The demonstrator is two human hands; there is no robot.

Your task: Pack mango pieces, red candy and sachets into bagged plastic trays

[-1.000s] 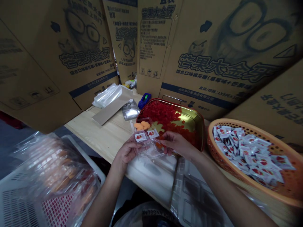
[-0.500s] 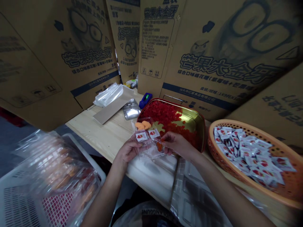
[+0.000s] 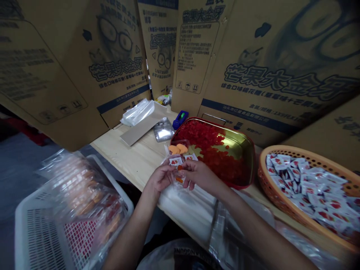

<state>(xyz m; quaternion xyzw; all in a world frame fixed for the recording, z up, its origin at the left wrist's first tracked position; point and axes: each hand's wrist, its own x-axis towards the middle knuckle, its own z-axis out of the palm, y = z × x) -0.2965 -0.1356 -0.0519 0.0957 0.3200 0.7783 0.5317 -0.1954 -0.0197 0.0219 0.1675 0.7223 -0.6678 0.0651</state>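
- Your work is over the front part of the desk [image 3: 129,159], whose near edge runs slantwise just under your left forearm
- Pale wood shows left of the pack [image 3: 176,184], up to the card strip [image 3: 139,132] lying farther back
- On your right, room is tight: the red tray [image 3: 242,143] stands just beyond your right hand, its gold inside partly covered by red pieces, and the orange basket [image 3: 262,170] sits beside it
- Boxes wall off the back, with the left box [image 3: 120,56] reaching past the desk's side and the right box [image 3: 213,71] rising behind the tray
- Below the edge on your left, the white basket [image 3: 125,197] is heaped with filled packs
- Both boxes read 芒果大金牙 in large outlined letters, with 综合口味棉花糖 beneath; umbrella and upward-arrow marks show too
- The sachets [image 3: 176,161] in your pack are white with a red print; their writing is too small to read
- Your pack is see-through and compartmented, held between your hands near the tray's front: orange sweets at the far end, two sachets next, an orange-red piece nearer you
- Your left grip [image 3: 159,180] is closed on the pack's left side
- Your right grip [image 3: 199,175] pinches a red piece [image 3: 180,167] over the pack
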